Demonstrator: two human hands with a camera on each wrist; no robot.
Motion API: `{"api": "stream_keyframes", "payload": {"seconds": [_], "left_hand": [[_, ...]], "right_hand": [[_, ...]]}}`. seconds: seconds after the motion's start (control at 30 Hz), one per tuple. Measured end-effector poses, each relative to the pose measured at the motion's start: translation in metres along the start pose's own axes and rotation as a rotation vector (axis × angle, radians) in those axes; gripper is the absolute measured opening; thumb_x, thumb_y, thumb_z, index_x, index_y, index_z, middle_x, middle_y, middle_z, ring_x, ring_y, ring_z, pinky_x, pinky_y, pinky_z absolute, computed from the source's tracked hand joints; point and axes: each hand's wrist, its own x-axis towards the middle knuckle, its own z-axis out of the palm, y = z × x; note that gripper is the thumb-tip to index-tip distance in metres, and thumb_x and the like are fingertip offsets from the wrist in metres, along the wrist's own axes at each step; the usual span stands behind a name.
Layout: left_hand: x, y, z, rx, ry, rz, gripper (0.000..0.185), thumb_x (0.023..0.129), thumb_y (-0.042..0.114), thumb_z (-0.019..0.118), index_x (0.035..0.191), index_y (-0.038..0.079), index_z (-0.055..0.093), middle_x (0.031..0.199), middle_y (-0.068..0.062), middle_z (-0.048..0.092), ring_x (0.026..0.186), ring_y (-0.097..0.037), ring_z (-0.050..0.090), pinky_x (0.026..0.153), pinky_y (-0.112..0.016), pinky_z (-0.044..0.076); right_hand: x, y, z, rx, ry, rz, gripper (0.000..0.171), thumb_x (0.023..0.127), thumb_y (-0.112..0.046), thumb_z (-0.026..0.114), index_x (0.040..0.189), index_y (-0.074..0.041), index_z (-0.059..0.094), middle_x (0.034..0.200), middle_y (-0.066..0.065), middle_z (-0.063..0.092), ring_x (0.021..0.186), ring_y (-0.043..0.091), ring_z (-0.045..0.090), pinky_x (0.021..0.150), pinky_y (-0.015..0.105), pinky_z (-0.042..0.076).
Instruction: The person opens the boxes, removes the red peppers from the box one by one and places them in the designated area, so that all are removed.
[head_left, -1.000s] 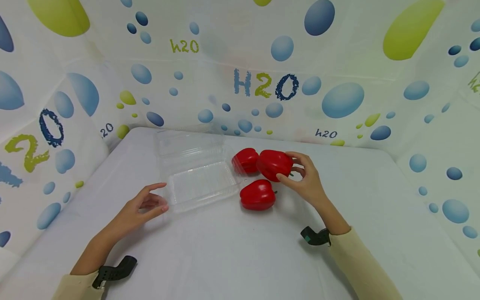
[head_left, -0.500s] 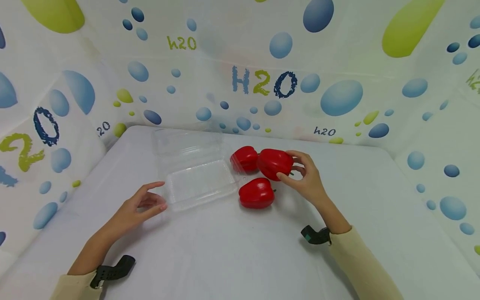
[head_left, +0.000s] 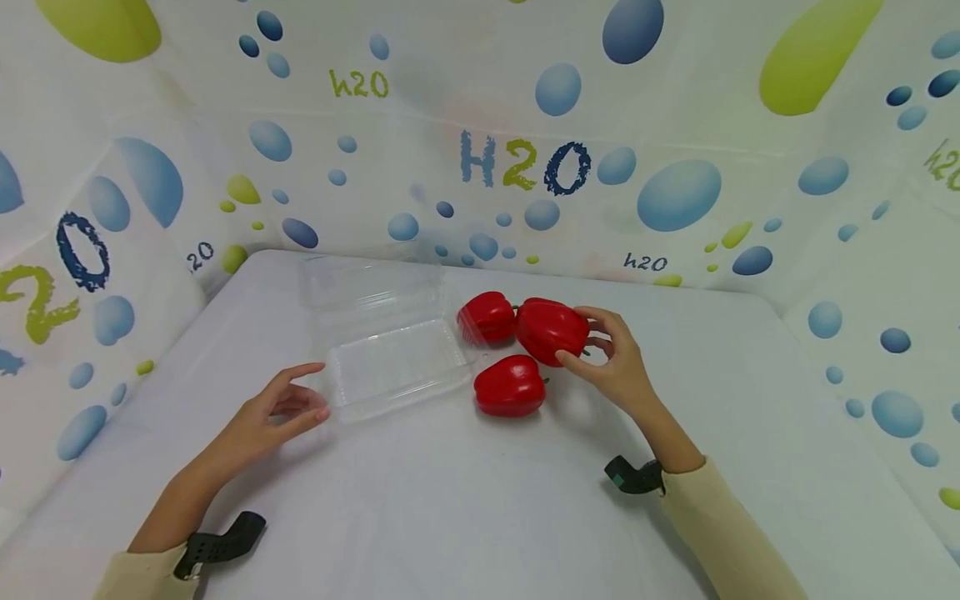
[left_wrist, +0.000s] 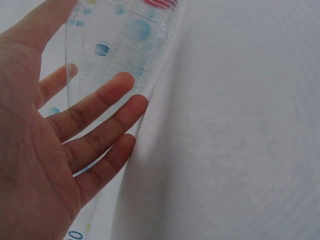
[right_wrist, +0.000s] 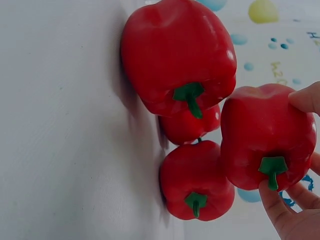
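Note:
Three red bell peppers lie right of a clear plastic clamshell container (head_left: 390, 360) whose lid (head_left: 371, 285) lies open at the back. My right hand (head_left: 583, 337) grips the right-hand pepper (head_left: 549, 329) between thumb and fingers (right_wrist: 287, 220); this pepper (right_wrist: 262, 135) shows its green stem in the right wrist view. The far pepper (head_left: 487, 317) sits against the container, and the near pepper (head_left: 510, 385) lies in front. My left hand (head_left: 318, 390) is open at the container's near left corner. Its straight fingers (left_wrist: 107, 100) touch the clear container's rim (left_wrist: 150, 65).
A white table (head_left: 465, 500) carries everything. Walls printed with blue and green bubbles (head_left: 675, 196) close it in at the back and both sides. Between the peppers in the right wrist view sits another red shape (right_wrist: 192, 126); I cannot tell whether it is a pepper or a reflection.
The head view has drifted slightly. Both hands keep the same pose, and the peppers and container stay in place.

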Motion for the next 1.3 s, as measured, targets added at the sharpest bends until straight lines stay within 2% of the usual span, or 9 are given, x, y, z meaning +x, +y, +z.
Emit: {"api": "stream_keyframes", "payload": {"seconds": [0.4, 0.97, 1.3], "left_hand": [[-0.001, 0.001, -0.001, -0.013, -0.005, -0.008, 0.061, 0.088, 0.032, 0.063, 0.141, 0.024, 0.033, 0.104, 0.001, 0.062, 0.093, 0.005, 0.055, 0.082, -0.010, 0.043], [-0.002, 0.001, -0.002, -0.019, -0.002, -0.003, 0.061, 0.088, 0.031, 0.063, 0.141, 0.023, 0.034, 0.104, 0.001, 0.062, 0.093, 0.005, 0.056, 0.083, -0.011, 0.043], [-0.001, 0.000, -0.001, -0.001, 0.000, 0.000, 0.061, 0.088, 0.031, 0.063, 0.141, 0.021, 0.034, 0.104, 0.001, 0.062, 0.093, 0.005, 0.055, 0.083, -0.012, 0.044]], "right_hand": [[-0.005, 0.006, -0.006, -0.023, 0.001, 0.006, 0.066, 0.075, -0.010, 0.076, 0.133, -0.010, 0.043, 0.133, 0.007, 0.046, 0.111, 0.019, 0.047, 0.083, 0.009, 0.044], [-0.014, 0.009, -0.016, -0.045, -0.013, 0.032, 0.068, 0.074, -0.008, 0.076, 0.133, -0.007, 0.042, 0.133, 0.009, 0.046, 0.111, 0.020, 0.047, 0.081, 0.009, 0.045], [-0.024, -0.022, -0.023, -0.060, -0.036, 0.056, 0.064, 0.075, 0.000, 0.072, 0.131, 0.003, 0.041, 0.131, 0.020, 0.044, 0.110, 0.027, 0.046, 0.080, 0.008, 0.045]]}}
